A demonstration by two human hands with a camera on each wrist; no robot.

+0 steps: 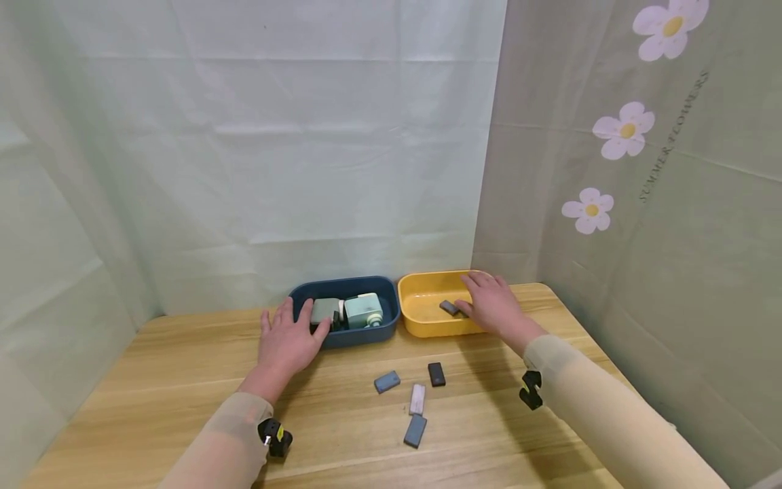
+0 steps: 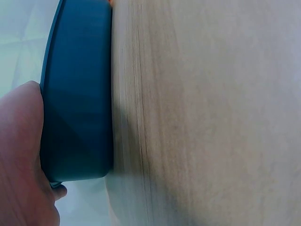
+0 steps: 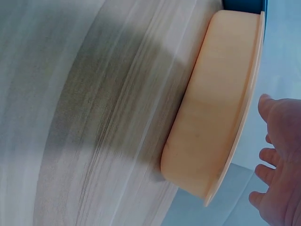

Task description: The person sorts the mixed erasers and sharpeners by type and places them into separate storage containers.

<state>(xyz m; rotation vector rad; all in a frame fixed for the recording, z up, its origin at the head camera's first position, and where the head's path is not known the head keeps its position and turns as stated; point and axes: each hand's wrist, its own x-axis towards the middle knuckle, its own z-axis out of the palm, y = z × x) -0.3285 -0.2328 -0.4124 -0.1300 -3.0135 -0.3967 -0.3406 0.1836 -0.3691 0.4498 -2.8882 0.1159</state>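
My left hand (image 1: 290, 343) lies with spread fingers over the left end of a dark blue bin (image 1: 342, 337), its thumb at the front rim. Inside that bin sit a grey-green boxy item (image 1: 325, 309) and a pale mint boxy item (image 1: 364, 311). Over the right end of a yellow bin (image 1: 436, 329) hovers my right hand (image 1: 496, 304), with fingers loosely bent and thumb apart from them in the right wrist view. Near its thumb, a dark grey block (image 1: 449, 308) lies in the yellow bin, with another dark piece partly hidden beside it.
On the wooden table (image 1: 342, 435) in front of the bins lie several small rectangular blocks: a blue-grey one (image 1: 387, 382), a black one (image 1: 436, 374), a pale lilac one (image 1: 417, 399) and a slate one (image 1: 415, 431). Curtains (image 1: 342, 170) hang behind the table and at both sides.
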